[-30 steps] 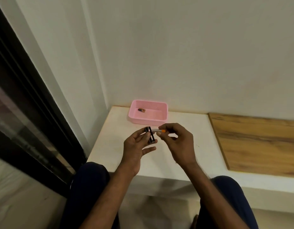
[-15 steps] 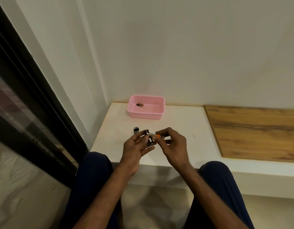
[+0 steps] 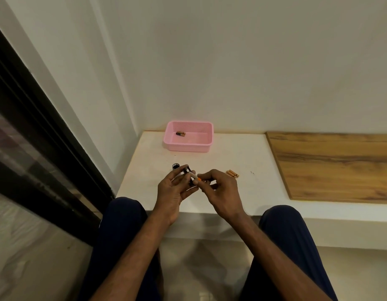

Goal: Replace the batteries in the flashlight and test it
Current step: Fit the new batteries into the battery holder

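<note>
My left hand (image 3: 173, 190) grips a small black battery holder (image 3: 187, 171) above the white ledge (image 3: 242, 153). My right hand (image 3: 220, 187) pinches a pale battery with an orange end (image 3: 195, 177), its tip against the holder. A black cylindrical flashlight part (image 3: 176, 166) stands on the ledge just left of my left hand. Two orange batteries (image 3: 232, 173) lie on the ledge right of my right hand. A pink basket (image 3: 188, 146) at the back holds one dark battery (image 3: 180, 133).
A wooden board (image 3: 336, 166) covers the right part of the ledge. A white wall rises behind it, and a dark window frame (image 3: 36, 137) runs down the left. My knees in dark trousers sit below the ledge's front edge.
The view has tilted down and back, so the flashlight part and the two orange batteries have come into sight. Both hands keep their holds, with the battery still at the holder.
</note>
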